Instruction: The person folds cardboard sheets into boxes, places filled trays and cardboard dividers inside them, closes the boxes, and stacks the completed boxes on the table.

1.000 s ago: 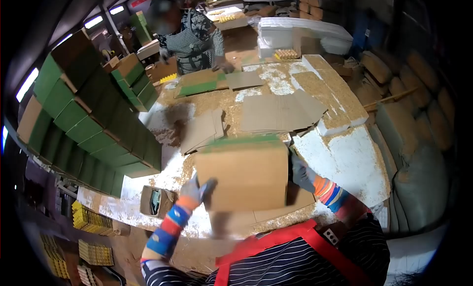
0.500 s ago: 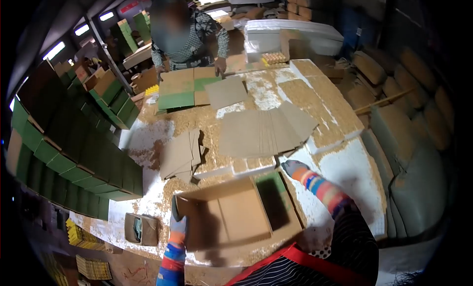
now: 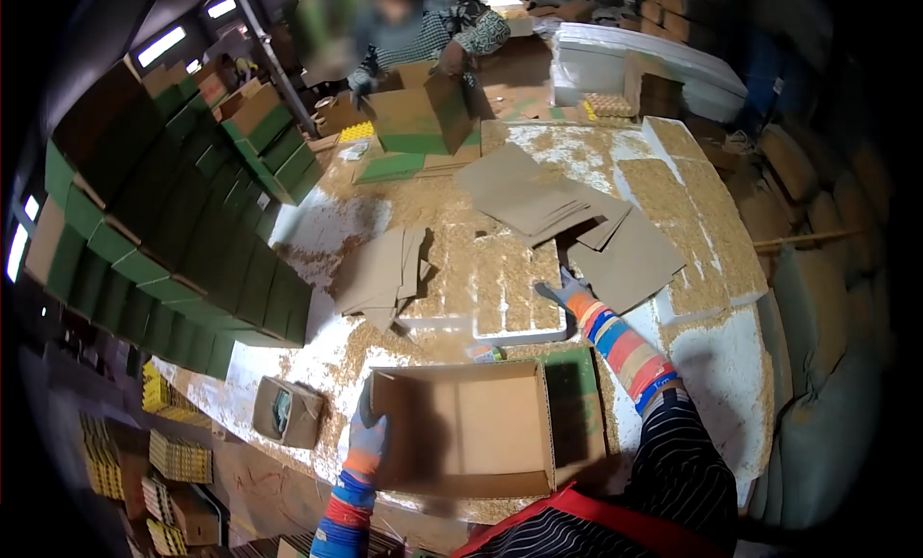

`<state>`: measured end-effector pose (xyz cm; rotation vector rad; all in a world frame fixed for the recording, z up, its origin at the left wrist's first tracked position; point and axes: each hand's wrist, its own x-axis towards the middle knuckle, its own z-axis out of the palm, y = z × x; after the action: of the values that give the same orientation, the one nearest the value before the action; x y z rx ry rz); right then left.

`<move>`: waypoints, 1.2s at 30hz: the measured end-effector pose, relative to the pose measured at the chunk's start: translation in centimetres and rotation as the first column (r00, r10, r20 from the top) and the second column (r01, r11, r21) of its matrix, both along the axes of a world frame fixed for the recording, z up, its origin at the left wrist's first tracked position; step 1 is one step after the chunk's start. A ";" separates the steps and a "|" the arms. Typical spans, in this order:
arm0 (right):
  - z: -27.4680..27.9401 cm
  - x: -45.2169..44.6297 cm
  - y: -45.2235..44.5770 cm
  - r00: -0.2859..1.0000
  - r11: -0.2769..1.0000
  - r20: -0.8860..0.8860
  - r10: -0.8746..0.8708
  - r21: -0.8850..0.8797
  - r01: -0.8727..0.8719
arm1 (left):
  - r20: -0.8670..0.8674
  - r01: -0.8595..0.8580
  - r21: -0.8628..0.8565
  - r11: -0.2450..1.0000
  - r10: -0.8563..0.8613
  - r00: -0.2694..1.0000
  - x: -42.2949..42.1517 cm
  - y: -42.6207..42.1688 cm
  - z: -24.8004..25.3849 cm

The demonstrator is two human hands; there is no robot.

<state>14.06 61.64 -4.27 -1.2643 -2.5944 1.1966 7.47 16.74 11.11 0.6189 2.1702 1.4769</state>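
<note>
An open cardboard box (image 3: 500, 419) stands before me with its bare inside showing. My left hand (image 3: 369, 419), in a grey and orange glove, grips the box's left wall with fingers over the rim. Beyond the box, my gloved right hand (image 3: 567, 291) has its fingers apart, just above a foam block covered in brown flakes (image 3: 519, 298). Close by that hand lies a flat cardboard sheet (image 3: 625, 265), and a fanned pile of cardboard sheets (image 3: 529, 198) spreads up and left of it. A green-printed flap (image 3: 574, 404) lies right of the box.
Another stack of cardboard sheets (image 3: 385, 274) lies left of centre. A small box (image 3: 288, 411) sits at the left edge. Green and brown cartons (image 3: 192, 241) are piled at left. Across the table a person handles a carton (image 3: 418, 111). Sacks (image 3: 817, 308) line the right side.
The fanned sheets have shifted away and split, some sliding right. My right hand has moved to the flake-covered block. Across the table, the person's flat carton now stands opened. My view has turned.
</note>
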 end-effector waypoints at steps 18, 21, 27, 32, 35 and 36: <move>26.9 5.6 -8.4 0.849 0.677 -0.526 0.039 -0.611 -0.410 | -0.126 0.189 0.161 0.969 -0.170 0.977 -0.6 1.4 -0.6; 29.5 7.6 -13.3 0.858 0.839 -0.206 0.471 -0.197 -0.508 | 0.180 0.037 0.361 0.932 -0.108 0.978 -1.6 1.9 -1.9; 29.8 6.1 -18.1 0.548 0.487 -0.169 0.819 -0.299 -0.821 | -0.595 0.224 0.123 0.967 -0.109 0.796 -1.7 1.2 -0.9; 27.9 4.7 -18.4 0.653 0.673 0.169 0.738 -0.260 -0.693 | 0.261 -0.120 0.381 0.917 0.017 0.965 -2.3 3.8 -4.8; 17.0 3.6 -14.5 0.568 0.567 0.016 0.823 -0.103 -0.818 | 0.324 -0.199 0.403 0.893 0.064 0.944 0.1 4.0 -1.6; 18.9 3.8 -16.7 0.662 0.661 0.023 0.749 -0.103 -0.743 | 0.321 -0.206 0.425 0.882 0.066 0.945 -0.2 4.2 -2.2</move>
<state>17.83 44.94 14.59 -0.1469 -3.2581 1.3478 7.29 20.92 8.92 0.3559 1.6712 2.0366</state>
